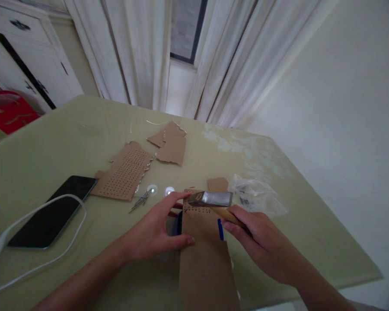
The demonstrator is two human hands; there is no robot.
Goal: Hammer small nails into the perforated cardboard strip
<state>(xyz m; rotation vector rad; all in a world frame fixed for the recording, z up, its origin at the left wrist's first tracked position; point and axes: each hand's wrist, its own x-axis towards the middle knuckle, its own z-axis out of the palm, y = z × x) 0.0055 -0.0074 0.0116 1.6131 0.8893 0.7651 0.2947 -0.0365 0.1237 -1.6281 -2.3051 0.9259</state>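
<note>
My right fingers point(238, 212) grip the hammer point(215, 199), its head crosswise over the card point(202, 270); my left fingers point(176, 197) spread at the card's left side.

The lone head-worn camera looks forward and down across this table point(81, 142) toward the curtains point(139, 52) over there, left hand point(157, 229) and right hand point(262, 242) close below.

Pale curtains point(139, 52) beside a window point(185, 28)

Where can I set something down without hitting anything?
Bare table lies beyond the phone, left of the perforated cardboard, and also between the plastic bag and the near right corner. Crowded: the middle, with left hand, right hand, hammer, cardboard strip and nails close together.
</note>
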